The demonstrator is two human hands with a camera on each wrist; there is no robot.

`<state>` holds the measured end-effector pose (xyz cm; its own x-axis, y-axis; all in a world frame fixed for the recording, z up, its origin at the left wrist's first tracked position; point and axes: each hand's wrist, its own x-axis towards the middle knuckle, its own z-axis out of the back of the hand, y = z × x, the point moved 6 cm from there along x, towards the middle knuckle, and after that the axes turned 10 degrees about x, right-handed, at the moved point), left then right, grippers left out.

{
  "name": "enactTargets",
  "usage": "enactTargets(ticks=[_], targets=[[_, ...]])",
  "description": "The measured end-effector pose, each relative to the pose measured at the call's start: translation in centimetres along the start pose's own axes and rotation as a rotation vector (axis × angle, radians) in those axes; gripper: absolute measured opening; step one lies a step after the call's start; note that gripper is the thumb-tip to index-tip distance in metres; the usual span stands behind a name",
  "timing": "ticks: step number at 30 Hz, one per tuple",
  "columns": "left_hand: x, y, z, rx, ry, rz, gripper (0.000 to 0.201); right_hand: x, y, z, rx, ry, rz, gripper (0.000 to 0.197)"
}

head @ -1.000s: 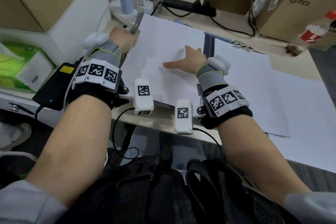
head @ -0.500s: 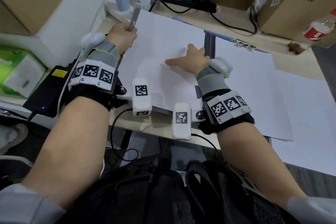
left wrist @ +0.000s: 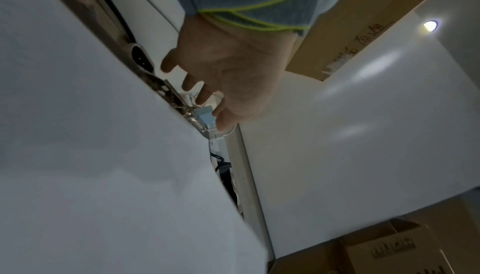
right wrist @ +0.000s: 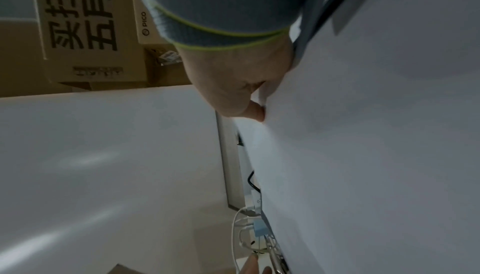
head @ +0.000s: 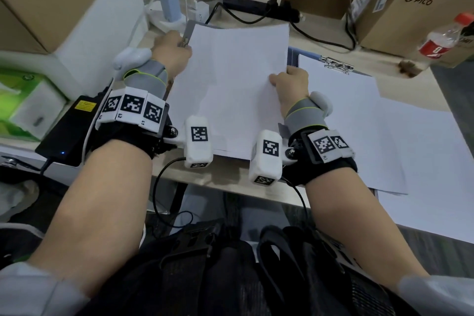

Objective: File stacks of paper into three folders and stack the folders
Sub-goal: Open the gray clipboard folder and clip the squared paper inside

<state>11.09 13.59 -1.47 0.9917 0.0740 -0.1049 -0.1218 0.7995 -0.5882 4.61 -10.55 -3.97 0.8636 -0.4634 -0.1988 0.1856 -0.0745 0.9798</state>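
- Paper stack (head: pixel 232 84) sits in the middle of the desk (head: pixel 225 174), lifted and bent a bit at its far end, with my two hands on its sides.
- I can't see the folder under the stack; the white sheets hide almost all of it.
- My left hand (head: pixel 171 52) is at the far left corner. It holds the metal clip (head: pixel 186 36) there, fingers curled around it. In the left wrist view the fingertips (left wrist: pixel 225 121) reach toward the clip, but it is dim and blurry.
- My right hand (head: pixel 292 84) grips the right edge of the stack, thumb on top. The other fingers are under the paper, so I can't see them. In the right wrist view the thumb (right wrist: pixel 255 113) presses into the edge.
- Both forearms are bare and reach forward, and each wrist wears a grey band with black-and-white square tags.
- A second folder (head: pixel 341 100) lies flat just to the right, with paper under a shiny silver clip (head: pixel 337 65).
- More white sheets (head: pixel 423 161) spread to the far right, cut off by the picture edge.
- Brown cardboard boxes (head: pixel 415 7) stand at the back.
- A plastic bottle (head: pixel 446 36) with a red label stands by them.
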Motion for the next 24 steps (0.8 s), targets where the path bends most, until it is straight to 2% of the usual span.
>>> enactTargets(ticks=[3,5,7,8,10,11,12,13,15,17,21,24], targets=[[-0.3,-1.5,1.2,0.001,-0.075,-0.011,0.040,-0.4,3.1,1.4,0.040,-0.084,0.237,0.024],[-1.1,-3.4,2.1,-0.143,-0.104,-0.064,0.044,-1.0,5.9,2.6,0.170,-0.119,0.441,0.019],[-2.0,-5.4,3.4,-0.325,-0.153,-0.145,0.056,-2.1,8.8,3.4,0.274,-0.087,0.641,0.021],[-2.8,-6.5,4.2,-0.400,-0.191,-0.209,0.051,-2.8,10.1,3.6,0.305,-0.063,0.711,0.021],[-4.0,-8.2,6.0,-0.515,-0.265,-0.315,0.025,-4.0,12.0,4.1,0.355,-0.022,0.791,0.019],[-4.5,-8.7,6.7,-0.568,-0.290,-0.343,0.012,-4.2,12.3,4.3,0.384,0.002,0.789,0.018],[-4.8,-8.9,7.1,-0.611,-0.313,-0.362,0.008,-4.3,12.3,4.3,0.415,0.030,0.762,0.019],[-4.8,-8.7,7.0,-0.648,-0.293,-0.351,0.016,-4.3,11.9,4.3,0.442,0.049,0.705,0.024],[-4.8,-8.3,5.7,-0.686,-0.205,-0.316,0.017,-4.0,10.2,4.1,0.482,0.079,0.542,0.033],[-5.0,-8.1,4.2,-0.660,-0.116,-0.279,0.021,-3.9,8.3,3.7,0.480,0.119,0.407,0.030],[-5.9,-8.2,3.4,-0.693,-0.051,-0.300,0.044,-3.8,7.2,3.3,0.477,0.131,0.363,0.027],[-5.9,-7.6,3.4,-0.636,-0.048,-0.267,0.057,-3.6,6.7,3.0,0.469,0.135,0.365,0.027]])
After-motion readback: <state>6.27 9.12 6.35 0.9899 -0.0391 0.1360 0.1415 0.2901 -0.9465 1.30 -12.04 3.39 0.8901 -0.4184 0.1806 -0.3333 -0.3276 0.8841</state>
